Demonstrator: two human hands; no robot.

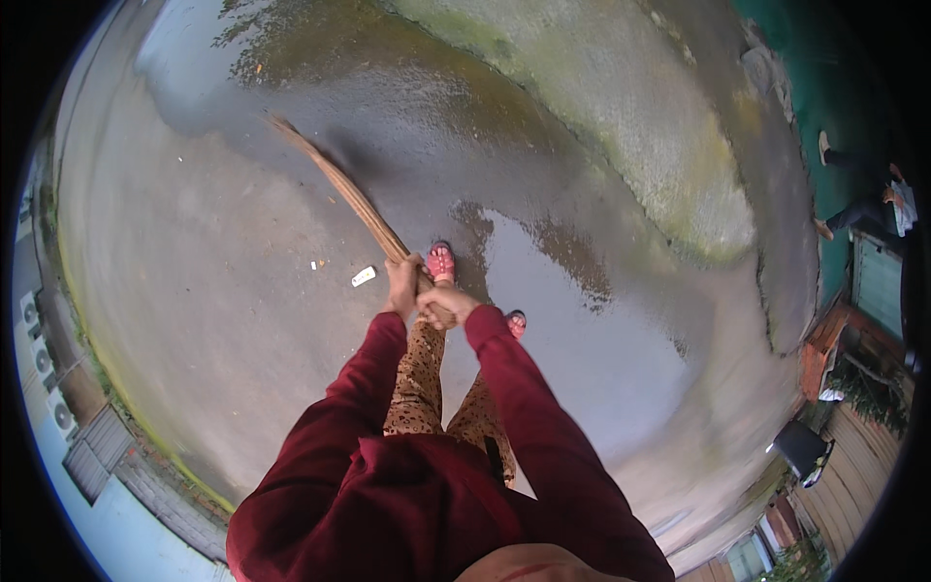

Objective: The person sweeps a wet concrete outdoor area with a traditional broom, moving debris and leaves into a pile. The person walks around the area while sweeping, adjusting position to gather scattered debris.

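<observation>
A long bundle of thin brown sticks, a stick broom [354,197], slants from my hands toward the far left, its frayed tip low over the wet ground. My left hand [402,281] is wrapped round it at the near end. My right hand [450,305] grips its butt just behind and to the right of the left one. Both hands are close together in front of my legs. Just left of my left hand, a small white flat piece of litter [364,276] lies on the ground, with a tinier white scrap [313,265] beyond it.
Puddled water [592,339] spreads ahead and to the right of my red sandals [441,262]. Mossy concrete [659,145] lies at the far right. A person [878,204] is at the right edge, near a black chair [803,451]. Outdoor fan units [44,361] line the left wall.
</observation>
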